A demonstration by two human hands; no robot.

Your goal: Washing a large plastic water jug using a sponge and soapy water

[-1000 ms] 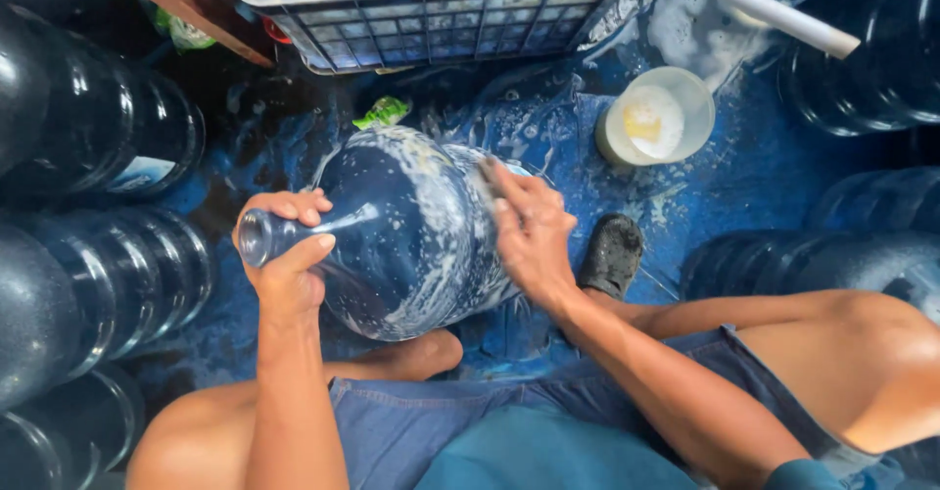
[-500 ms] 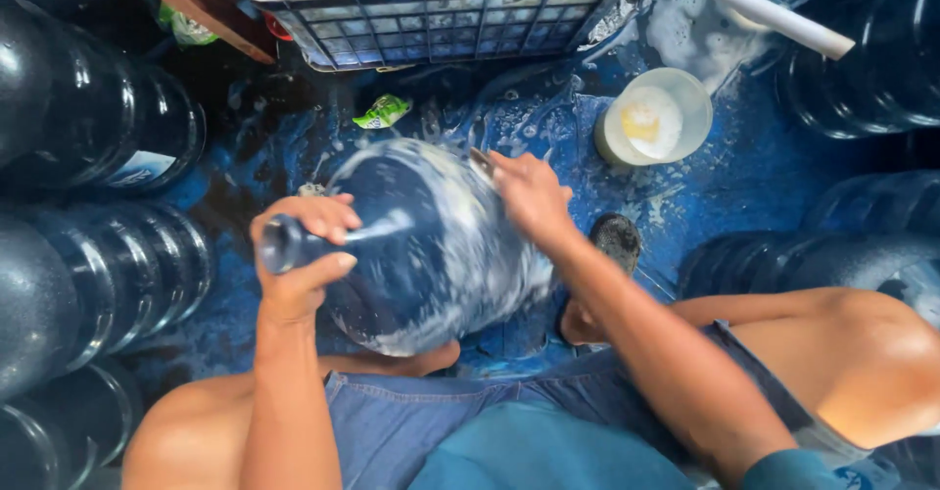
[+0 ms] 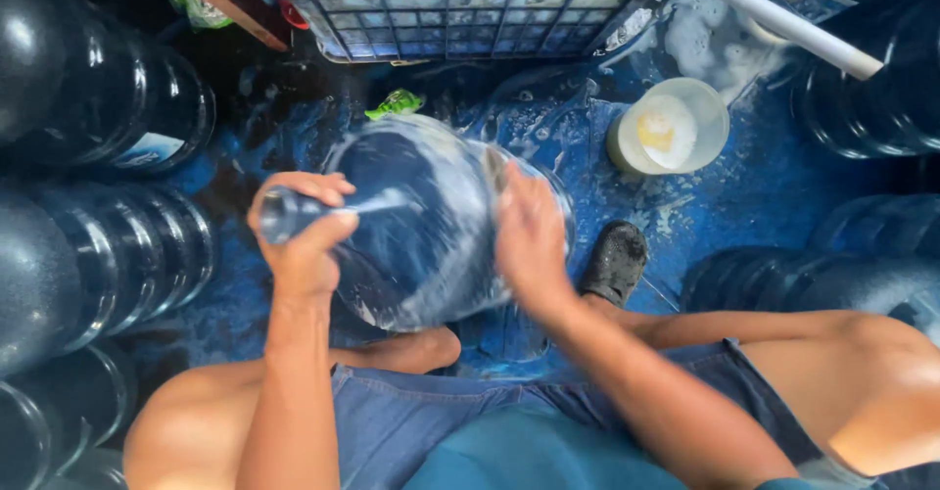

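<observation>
While the person sat low over a wet blue floor (image 3: 744,186), the left hand (image 3: 299,240) was wrapped tight around the neck of a large clear water jug (image 3: 421,221), and the right hand (image 3: 529,240) lay spread, fingers wide, against the jug's soapy side. The jug lay tilted at the centre of the view, between the knees, its surface blurred and streaked with white foam. At one o'clock from it stood a pale round tub (image 3: 671,128) with something yellowish inside, beside a patch of suds. At twelve o'clock a grey plastic crate (image 3: 470,10) sat on the floor, a white pipe (image 3: 774,15) slanting past it. Dark stacked jugs (image 3: 108,216) lined the nine o'clock side, with more at three o'clock. A green scrap (image 3: 397,104) lay just beyond the jug.
</observation>
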